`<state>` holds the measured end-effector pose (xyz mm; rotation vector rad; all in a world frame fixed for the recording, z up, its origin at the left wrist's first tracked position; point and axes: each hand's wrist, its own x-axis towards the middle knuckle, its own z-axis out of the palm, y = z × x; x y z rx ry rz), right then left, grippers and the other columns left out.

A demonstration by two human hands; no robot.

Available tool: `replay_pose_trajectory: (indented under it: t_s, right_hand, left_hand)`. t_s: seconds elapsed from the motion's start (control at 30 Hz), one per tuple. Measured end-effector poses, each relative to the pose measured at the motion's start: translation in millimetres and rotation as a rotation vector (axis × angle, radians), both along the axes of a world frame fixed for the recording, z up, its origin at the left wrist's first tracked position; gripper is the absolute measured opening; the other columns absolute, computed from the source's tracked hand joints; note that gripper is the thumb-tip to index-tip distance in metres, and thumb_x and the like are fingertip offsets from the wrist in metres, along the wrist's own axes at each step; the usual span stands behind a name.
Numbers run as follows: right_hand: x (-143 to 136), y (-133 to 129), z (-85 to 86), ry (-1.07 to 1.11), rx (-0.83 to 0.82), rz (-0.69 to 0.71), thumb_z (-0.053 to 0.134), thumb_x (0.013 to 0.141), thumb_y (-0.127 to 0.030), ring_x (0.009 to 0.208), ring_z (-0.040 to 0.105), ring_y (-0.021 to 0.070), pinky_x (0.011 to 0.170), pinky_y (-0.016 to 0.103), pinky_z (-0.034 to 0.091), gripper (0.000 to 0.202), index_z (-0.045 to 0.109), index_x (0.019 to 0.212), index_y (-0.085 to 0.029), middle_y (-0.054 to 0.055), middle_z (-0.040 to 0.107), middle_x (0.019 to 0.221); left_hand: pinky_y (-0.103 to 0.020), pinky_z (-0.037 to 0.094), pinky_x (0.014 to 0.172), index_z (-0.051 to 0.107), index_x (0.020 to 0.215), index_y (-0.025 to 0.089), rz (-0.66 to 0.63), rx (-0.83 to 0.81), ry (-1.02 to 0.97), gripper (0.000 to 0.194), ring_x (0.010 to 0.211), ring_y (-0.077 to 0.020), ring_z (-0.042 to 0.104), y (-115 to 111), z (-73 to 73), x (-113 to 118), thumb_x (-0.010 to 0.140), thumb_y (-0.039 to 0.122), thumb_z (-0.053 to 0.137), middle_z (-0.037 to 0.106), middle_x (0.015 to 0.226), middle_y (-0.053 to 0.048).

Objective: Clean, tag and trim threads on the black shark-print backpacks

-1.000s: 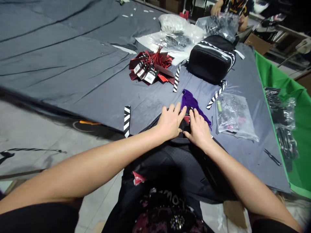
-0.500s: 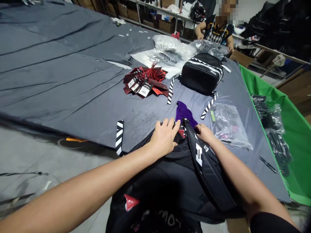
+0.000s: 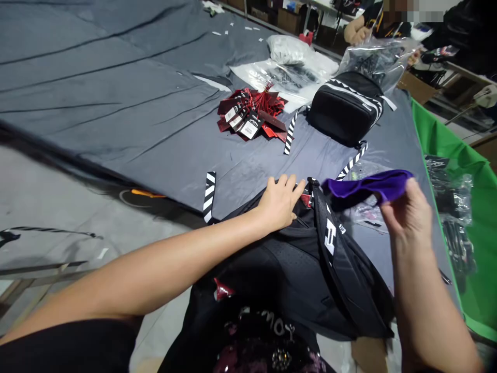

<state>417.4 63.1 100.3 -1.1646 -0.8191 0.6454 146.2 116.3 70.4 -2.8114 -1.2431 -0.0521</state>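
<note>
A black backpack [image 3: 295, 274] lies at the near table edge, its strap with white lettering facing up. My left hand [image 3: 277, 204] rests on its top edge beside a small red label [image 3: 306, 200], fingers spread. To the right, my right hand [image 3: 409, 212] is raised, pinching the end of a purple cloth [image 3: 365, 187]. The cloth stretches leftward to the backpack's top, where its other end meets the black fabric. Black-and-white striped straps [image 3: 209, 197] lie on the table.
Red hang tags [image 3: 252, 114] sit mid-table, left of another black backpack [image 3: 344, 109]. Behind are white plastic bags [image 3: 289, 50]. A person's hand [image 3: 357, 32] and a clear bag show at the back. A green cloth bin [image 3: 481, 191] with packaged items borders the right side.
My right hand has risen and moved right, drawing the purple cloth out sideways from the backpack's top. My left hand stays on the bag. The view has shifted, and the person's clear bag is raised.
</note>
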Motion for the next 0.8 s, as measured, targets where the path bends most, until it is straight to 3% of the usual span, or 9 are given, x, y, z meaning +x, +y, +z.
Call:
replay_pose_trajectory:
  t_s: [0.07,0.17,0.3,0.4,0.57,0.8]
  right_hand:
    - [-24.2,-23.6,15.2,-0.150,-0.057,0.000,0.064,0.083,-0.035,0.060,0.051,0.0086,0.062,0.023,0.047,0.014,0.057,0.087,-0.025,-0.003,0.054,0.076]
    - [-75.3,-45.5,6.6,-0.563,-0.247,0.127,0.063,0.085,-0.035,0.060,0.051,0.0110,0.057,0.024,0.044,0.018,0.053,0.096,-0.025,-0.003,0.053,0.076]
    - [-122.1,-44.8,-27.0,-1.202,-0.304,0.600,0.042,0.096,-0.027,0.079,0.060,0.0175,0.073,0.030,0.047,0.013,0.051,0.104,-0.021,0.006,0.063,0.090]
    - [-124.1,-41.8,-35.3,-1.547,-0.298,0.844,0.028,0.100,-0.024,0.072,0.060,0.0174,0.070,0.030,0.044,0.025,0.052,0.100,-0.019,0.006,0.064,0.084]
    - [-103.3,-49.2,-32.4,-1.747,-0.415,0.870,0.027,0.102,-0.042,0.067,0.063,0.0199,0.056,0.028,0.041,0.037,0.053,0.110,-0.018,0.006,0.065,0.078]
    - [-110.3,-46.0,-43.5,-1.788,-0.375,0.824,0.028,0.101,-0.048,0.089,0.066,0.0220,0.069,0.029,0.047,0.046,0.049,0.128,-0.018,0.012,0.069,0.105]
  left_hand:
    - [-0.042,0.036,0.093,0.030,0.148,0.017,-0.006,-0.006,-0.009,0.088,0.120,-0.0311,0.040,0.1,-0.1,-0.2,0.077,0.054,0.066,0.041,0.143,-0.016]
    - [-0.041,0.036,0.092,0.031,0.147,0.017,0.001,-0.015,-0.013,0.087,0.119,-0.0308,0.041,0.1,1.2,0.0,0.077,0.054,0.067,0.043,0.141,-0.016]
    - [-0.042,0.038,0.090,0.031,0.147,0.016,0.005,-0.040,0.016,0.084,0.116,-0.0306,0.042,1.4,5.8,0.8,0.078,0.048,0.068,0.045,0.138,-0.017]
    - [-0.040,0.039,0.089,0.032,0.146,0.015,-0.015,-0.057,0.029,0.082,0.114,-0.0304,0.044,3.4,8.8,0.5,0.078,0.042,0.069,0.047,0.136,-0.017]
    - [-0.040,0.039,0.090,0.035,0.143,0.016,-0.036,-0.085,0.000,0.081,0.115,-0.0308,0.043,5.7,8.3,-1.6,0.076,0.044,0.071,0.048,0.135,-0.016]
    - [-0.042,0.038,0.091,0.034,0.145,0.016,-0.018,-0.121,-0.012,0.075,0.117,-0.0307,0.043,7.2,6.6,-0.9,0.080,0.037,0.067,0.047,0.135,-0.015]
